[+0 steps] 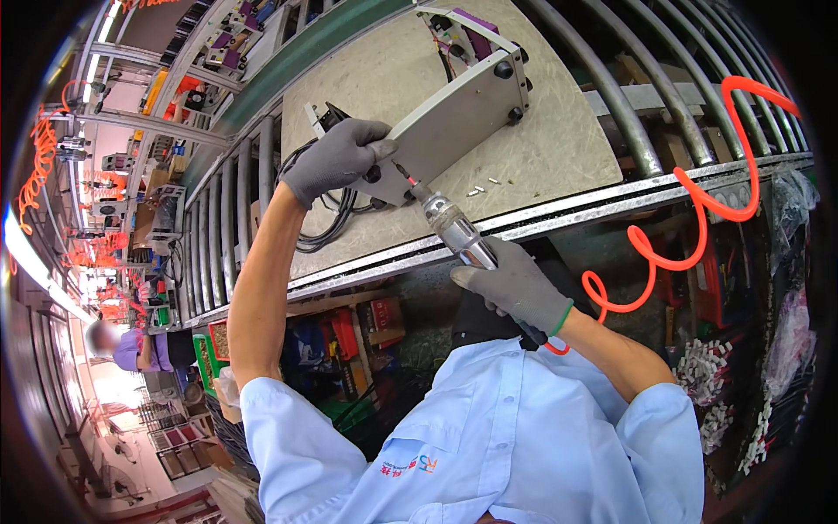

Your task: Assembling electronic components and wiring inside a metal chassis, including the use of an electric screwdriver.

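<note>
A grey metal equipment case (458, 127) is tipped up on its side on the worn board (563, 131), its underside with black rubber feet (504, 70) toward me. My left hand (342, 162), in a grey glove, grips the near-left end of the case. In my right hand (517, 284), also gloved, is a silver air screwdriver (456, 229). Its bit points at the case's lower left corner, close to my left fingers; whether it touches a screw I cannot make out. A black power cable (327, 240) lies coiled under my left hand. Several small pale pieces (478, 190) lie beside the case.
Metal conveyor rollers (624, 96) flank the board, with a rail (559, 214) along the near edge. An orange coiled hose (655, 258) hangs at the right. Green and red parts bins (207, 362) stand below left. Another person (144, 349) is far left.
</note>
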Action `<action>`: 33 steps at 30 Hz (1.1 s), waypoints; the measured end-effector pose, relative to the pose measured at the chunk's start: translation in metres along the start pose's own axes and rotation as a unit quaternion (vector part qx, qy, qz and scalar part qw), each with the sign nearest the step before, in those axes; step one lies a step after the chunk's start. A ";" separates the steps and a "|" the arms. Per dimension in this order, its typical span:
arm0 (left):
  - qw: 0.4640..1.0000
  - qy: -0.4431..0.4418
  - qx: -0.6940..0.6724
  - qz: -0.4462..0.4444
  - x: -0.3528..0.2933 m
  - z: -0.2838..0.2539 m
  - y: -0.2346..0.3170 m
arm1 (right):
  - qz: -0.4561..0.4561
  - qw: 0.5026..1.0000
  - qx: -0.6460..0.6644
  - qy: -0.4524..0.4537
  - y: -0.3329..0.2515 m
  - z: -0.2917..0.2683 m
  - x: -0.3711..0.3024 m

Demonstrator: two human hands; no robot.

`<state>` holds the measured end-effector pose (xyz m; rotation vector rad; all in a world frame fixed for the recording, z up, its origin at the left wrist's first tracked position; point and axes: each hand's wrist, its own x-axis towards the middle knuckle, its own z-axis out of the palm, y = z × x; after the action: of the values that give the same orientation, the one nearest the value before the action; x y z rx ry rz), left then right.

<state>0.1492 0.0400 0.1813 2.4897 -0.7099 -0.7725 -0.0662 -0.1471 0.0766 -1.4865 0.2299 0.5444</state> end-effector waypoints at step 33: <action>0.947 0.297 -0.117 0.018 -0.040 0.166 -0.036 | 0.048 0.981 0.168 -0.086 -0.014 0.003 -0.011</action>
<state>0.0307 0.0497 0.0534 2.2973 -0.4097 -0.0582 -0.0689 -0.1466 0.0942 -1.0973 0.2448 0.6732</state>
